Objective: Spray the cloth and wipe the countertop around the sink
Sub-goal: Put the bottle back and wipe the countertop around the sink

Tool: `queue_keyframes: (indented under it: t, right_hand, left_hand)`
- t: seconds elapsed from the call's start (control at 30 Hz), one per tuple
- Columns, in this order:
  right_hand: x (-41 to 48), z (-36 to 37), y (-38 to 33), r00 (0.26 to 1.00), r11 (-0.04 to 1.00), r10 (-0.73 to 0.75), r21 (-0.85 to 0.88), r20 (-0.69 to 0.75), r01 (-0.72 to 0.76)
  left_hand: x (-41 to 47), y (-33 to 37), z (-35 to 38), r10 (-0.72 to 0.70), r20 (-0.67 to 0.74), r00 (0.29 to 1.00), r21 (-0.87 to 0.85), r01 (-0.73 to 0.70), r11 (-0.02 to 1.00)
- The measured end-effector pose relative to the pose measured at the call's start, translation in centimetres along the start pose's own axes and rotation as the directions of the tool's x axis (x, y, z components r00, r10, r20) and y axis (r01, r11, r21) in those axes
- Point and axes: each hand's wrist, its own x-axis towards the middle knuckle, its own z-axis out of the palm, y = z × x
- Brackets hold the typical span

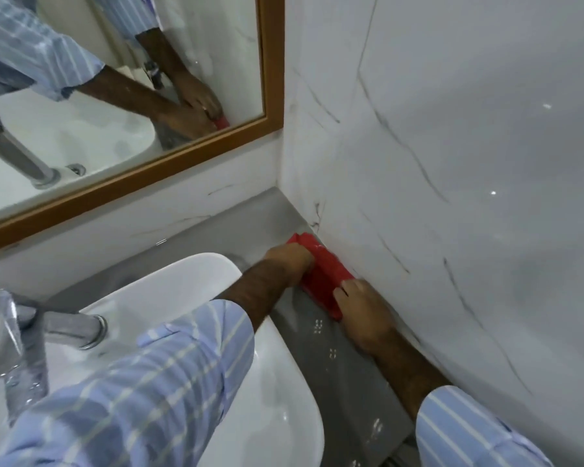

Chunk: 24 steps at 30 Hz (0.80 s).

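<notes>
A red cloth (321, 274) lies flat on the grey countertop (338, 365), pressed against the foot of the right wall. My left hand (289, 261) reaches across the white sink (277, 358) and grips the cloth's far end. My right hand (364, 315) presses down on the cloth's near end, its forearm lying along the wall. Both hands hold the cloth against the counter strip between sink and wall. No spray bottle shows in this view.
A chrome tap (17, 335) stands at the left of the sink. A wood-framed mirror (149, 96) hangs on the back wall and reflects my arms and the cloth. Marbled white wall tiles (452, 163) close off the counter on the right, forming a tight corner.
</notes>
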Motion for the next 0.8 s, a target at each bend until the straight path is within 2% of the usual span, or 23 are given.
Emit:
queue_keyframes:
  t: [0.07,0.13,0.2,0.27,0.3,0.37,0.53,0.63,0.8]
  right_hand:
    - [-0.7,-0.4,0.1,0.999,0.999,0.008,0.052,0.031,-0.01]
    - [0.1,-0.5,0.1,0.999,0.996,-0.01,0.091,-0.032,0.013]
    - [2.3,0.0,0.1,0.991,0.991,-0.066,0.11,-0.117,0.079]
    - [5.2,0.8,-0.3,0.984,0.986,-0.126,0.09,-0.124,0.138]
    - [6.7,1.4,-0.4,0.979,0.984,-0.161,0.056,-0.123,0.168]
    - [8.6,2.7,-0.7,0.973,0.979,-0.202,0.007,-0.11,0.204]
    - [7.9,5.7,-2.0,0.986,0.992,-0.101,0.061,-0.135,0.11]
    - [3.2,6.5,-2.6,0.99,0.995,-0.061,0.072,-0.124,0.07]
    - [-8.4,7.1,-2.9,0.992,0.991,-0.121,0.052,-0.037,0.123]
  left_hand:
    - [-1.4,-0.7,-0.7,-0.058,-0.066,0.996,-0.047,0.055,0.997]
    - [-4.0,-2.1,-1.1,-0.174,-0.228,0.958,-0.112,0.152,0.982]
    - [-7.1,-3.6,0.0,-0.322,-0.422,0.848,-0.133,0.293,0.947]
    - [-10.2,-4.2,2.1,-0.45,-0.536,0.715,-0.158,0.438,0.885]
    - [-11.2,-3.9,3.1,-0.483,-0.555,0.677,-0.185,0.466,0.865]
    - [-11.6,-3.1,4.8,-0.503,-0.565,0.654,-0.209,0.476,0.854]
    - [-10.9,-2.2,6.3,-0.586,-0.56,0.586,-0.31,0.508,0.804]
    - [-10.9,-1.9,6.6,-0.623,-0.539,0.567,-0.34,0.53,0.777]
    - [-11.0,-1.3,6.3,-0.662,-0.508,0.551,-0.372,0.553,0.746]
